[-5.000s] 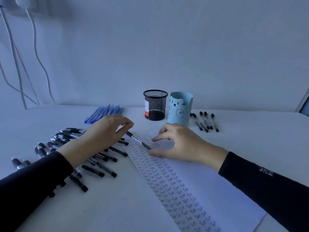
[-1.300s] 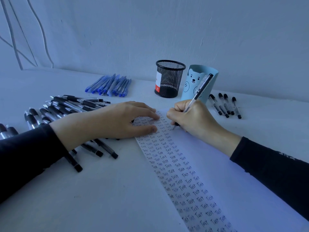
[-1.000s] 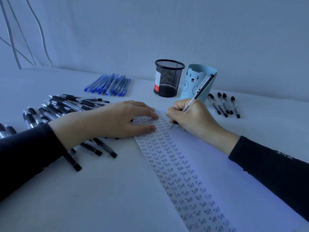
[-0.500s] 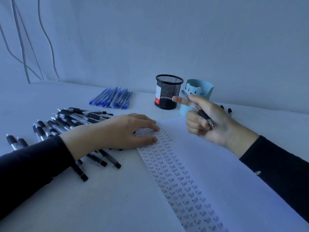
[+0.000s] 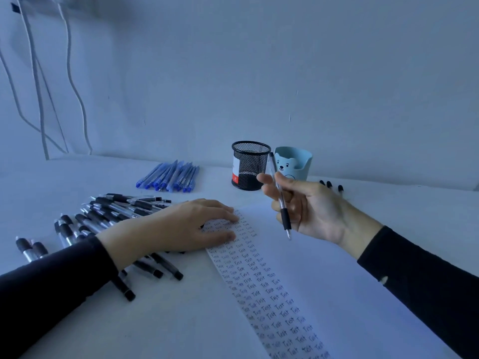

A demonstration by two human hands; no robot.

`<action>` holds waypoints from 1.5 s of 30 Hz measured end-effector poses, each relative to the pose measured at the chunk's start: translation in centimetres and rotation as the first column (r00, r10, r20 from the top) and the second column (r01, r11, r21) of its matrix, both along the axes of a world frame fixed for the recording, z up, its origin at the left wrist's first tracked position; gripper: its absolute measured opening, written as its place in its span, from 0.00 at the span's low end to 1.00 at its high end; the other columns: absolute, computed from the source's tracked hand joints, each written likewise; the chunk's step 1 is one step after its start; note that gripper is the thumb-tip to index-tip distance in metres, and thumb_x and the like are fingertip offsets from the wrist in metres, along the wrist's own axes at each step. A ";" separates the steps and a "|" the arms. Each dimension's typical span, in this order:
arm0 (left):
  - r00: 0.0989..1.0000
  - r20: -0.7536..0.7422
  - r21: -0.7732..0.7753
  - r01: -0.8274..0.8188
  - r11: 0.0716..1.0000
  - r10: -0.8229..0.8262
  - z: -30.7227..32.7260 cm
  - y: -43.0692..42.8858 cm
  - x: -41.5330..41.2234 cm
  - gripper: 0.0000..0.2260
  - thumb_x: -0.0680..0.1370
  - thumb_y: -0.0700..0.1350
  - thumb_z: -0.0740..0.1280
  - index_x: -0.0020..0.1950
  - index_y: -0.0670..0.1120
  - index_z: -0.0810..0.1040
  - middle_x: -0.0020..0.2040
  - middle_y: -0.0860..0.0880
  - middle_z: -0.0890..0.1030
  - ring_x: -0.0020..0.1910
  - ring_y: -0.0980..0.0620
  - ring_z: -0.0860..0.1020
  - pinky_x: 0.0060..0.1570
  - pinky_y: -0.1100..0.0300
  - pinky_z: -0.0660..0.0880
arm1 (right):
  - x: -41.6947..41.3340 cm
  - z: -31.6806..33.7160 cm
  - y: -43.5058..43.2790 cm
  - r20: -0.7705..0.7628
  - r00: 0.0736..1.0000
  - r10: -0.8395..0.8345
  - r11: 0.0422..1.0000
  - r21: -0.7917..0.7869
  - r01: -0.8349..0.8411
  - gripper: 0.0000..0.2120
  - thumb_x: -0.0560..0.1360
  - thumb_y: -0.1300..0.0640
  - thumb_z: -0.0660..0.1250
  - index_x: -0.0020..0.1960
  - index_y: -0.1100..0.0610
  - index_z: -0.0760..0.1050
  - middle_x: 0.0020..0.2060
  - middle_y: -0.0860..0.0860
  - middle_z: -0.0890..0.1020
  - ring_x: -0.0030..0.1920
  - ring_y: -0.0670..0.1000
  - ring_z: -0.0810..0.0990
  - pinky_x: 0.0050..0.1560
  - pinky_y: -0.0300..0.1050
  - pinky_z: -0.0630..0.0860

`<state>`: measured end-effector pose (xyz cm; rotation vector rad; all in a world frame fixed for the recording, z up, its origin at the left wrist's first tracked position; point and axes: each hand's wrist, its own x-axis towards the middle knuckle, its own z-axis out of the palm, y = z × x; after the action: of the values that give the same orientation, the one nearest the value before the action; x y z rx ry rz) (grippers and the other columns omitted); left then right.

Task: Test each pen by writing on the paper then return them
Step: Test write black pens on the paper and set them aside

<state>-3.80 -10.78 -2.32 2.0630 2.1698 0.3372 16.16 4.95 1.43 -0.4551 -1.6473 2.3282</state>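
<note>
Right hand (image 5: pixel 315 211) raised above paper (image 5: pixel 324 268), palm toward camera, fingers loosely curled around pen (image 5: pixel 280 200). Pen clear of sheet; long axis near vertical, tip down, clicker end up beside mesh cup (image 5: pixel 250 165). Left hand (image 5: pixel 178 229) flat, fingers extended, holding nothing, pressing paper's left edge; wrist lies over black pens (image 5: pixel 108 218).

Only readable thing here is the word "Test", handwritten over and over in rows down the left strip of the paper (image 5: pixel 261 281). The mesh cup (image 5: pixel 250 165) has a red-and-white label, but it's too small to read.
</note>
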 end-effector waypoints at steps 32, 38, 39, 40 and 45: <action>1.000 0.007 0.040 0.010 0.999 -0.010 -0.3 0.2 -0.1 0.29 0.69 0.76 0.51 0.67 0.69 0.69 0.69 0.70 0.66 0.67 0.72 0.64 0.70 0.64 0.64 | 3.4 -4.3 10.5 -0.039 0.779 -0.626 0.078 0.991 0.112 0.16 0.79 0.51 0.62 0.40 0.58 0.82 0.43 0.51 0.76 0.43 0.50 0.77 0.46 0.45 0.73; 1.000 0.017 0.033 0.011 0.999 -0.012 -0.2 0.1 -0.1 0.30 0.68 0.76 0.51 0.67 0.69 0.69 0.69 0.70 0.65 0.67 0.71 0.64 0.68 0.65 0.64 | 3.6 -3.6 10.3 0.012 0.707 -0.708 -0.025 0.999 -0.042 0.17 0.80 0.42 0.55 0.38 0.45 0.76 0.28 0.44 0.74 0.40 0.46 0.75 0.68 0.51 0.64; 1.000 0.015 0.032 0.012 0.999 -0.013 -0.2 0.1 -0.1 0.29 0.68 0.77 0.51 0.67 0.69 0.69 0.69 0.71 0.65 0.67 0.71 0.64 0.69 0.64 0.64 | 3.7 -3.7 10.5 0.021 0.705 -0.709 -0.029 0.998 -0.059 0.15 0.79 0.41 0.56 0.40 0.43 0.76 0.34 0.44 0.77 0.44 0.46 0.76 0.71 0.55 0.60; 1.000 0.012 0.032 0.013 0.999 -0.013 -0.3 0.1 -0.1 0.29 0.69 0.77 0.51 0.67 0.70 0.69 0.69 0.71 0.65 0.67 0.71 0.64 0.69 0.63 0.64 | 3.7 -4.0 10.6 0.045 0.697 -0.716 -0.013 0.997 -0.077 0.13 0.77 0.38 0.57 0.46 0.42 0.77 0.45 0.45 0.80 0.52 0.48 0.76 0.73 0.58 0.57; 1.000 -0.002 0.029 0.015 0.999 -0.015 -0.3 0.2 -0.2 0.29 0.69 0.77 0.50 0.66 0.71 0.68 0.69 0.72 0.64 0.67 0.72 0.63 0.68 0.66 0.63 | 3.5 -4.9 10.4 0.197 0.680 -0.706 0.199 0.977 -0.076 0.32 0.73 0.31 0.60 0.74 0.40 0.62 0.74 0.47 0.62 0.74 0.56 0.62 0.74 0.62 0.51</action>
<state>-3.97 -10.60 -2.59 2.0943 2.1613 0.3673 19.62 15.38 -3.47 -1.2094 -2.4832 0.4110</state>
